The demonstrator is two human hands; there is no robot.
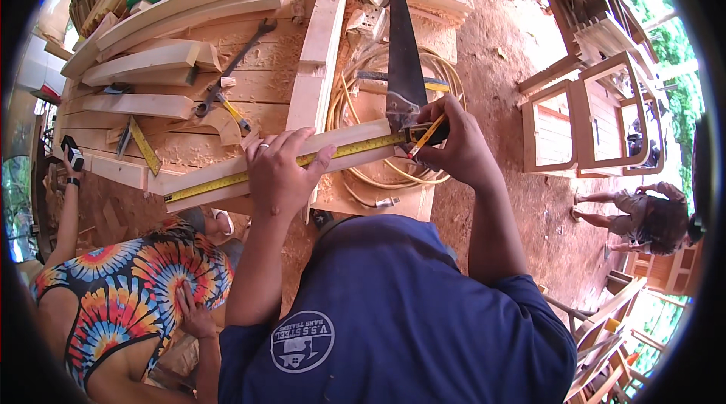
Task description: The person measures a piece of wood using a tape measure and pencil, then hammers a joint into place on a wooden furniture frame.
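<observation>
A pale wooden piece (pixel 361 134) lies across the near edge of the workbench, with a yellow tape measure blade (pixel 349 150) drawn out along it. My left hand (pixel 283 168) grips the piece near its middle, the thumb pressing by the blade. In my right hand (pixel 463 141) is the dark case of the tape measure, at the piece's right end. A yellow pencil (pixel 428 135) is also between those fingers, pointing down and left. Just beyond that hand lies a handsaw (pixel 404 52), its wide dark blade pointing away from me.
Coiled yellowish cord (pixel 452 79) lies around the saw. Farther left are a wrench (pixel 236 64), a square (pixel 144 145), curved wooden parts (pixel 189 7) and shavings. A person in a tie-dye top (pixel 144 283) is close at left; another person (pixel 643 215) stands right, near wooden frames (pixel 578 120).
</observation>
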